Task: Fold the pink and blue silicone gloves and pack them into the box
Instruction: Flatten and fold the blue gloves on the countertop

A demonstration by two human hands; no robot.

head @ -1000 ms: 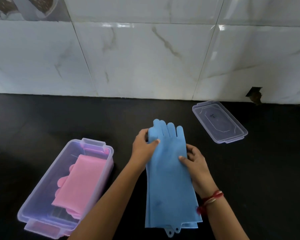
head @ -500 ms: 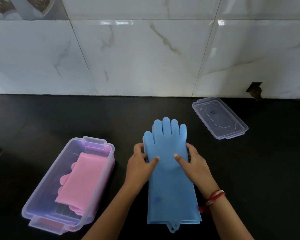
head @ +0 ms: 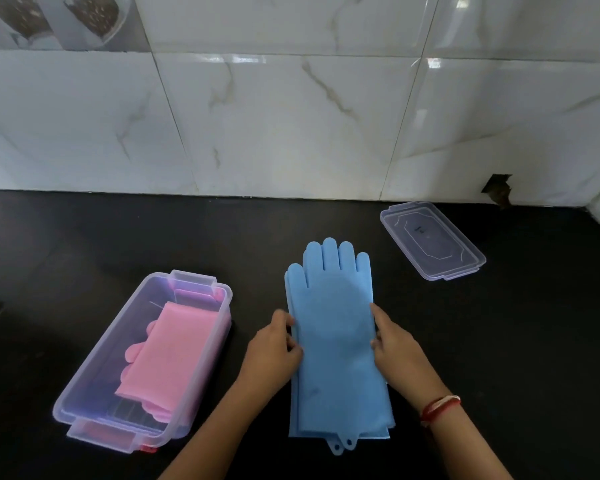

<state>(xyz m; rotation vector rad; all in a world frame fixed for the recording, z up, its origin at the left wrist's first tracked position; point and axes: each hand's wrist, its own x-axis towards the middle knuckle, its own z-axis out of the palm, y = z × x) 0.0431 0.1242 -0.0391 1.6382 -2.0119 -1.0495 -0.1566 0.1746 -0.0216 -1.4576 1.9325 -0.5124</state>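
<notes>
Blue gloves (head: 336, 341) lie stacked flat at centre frame on the black desk (head: 84, 244), left hand (head: 274, 351) and right hand (head: 395, 348) pinching their side edges; pink gloves (head: 174, 351) sit folded in the box (head: 94, 372), lower left.

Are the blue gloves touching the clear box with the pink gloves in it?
Apart. The head view shows a strip of bare black counter between the blue gloves and the box; the left hand lies in that gap.
</notes>
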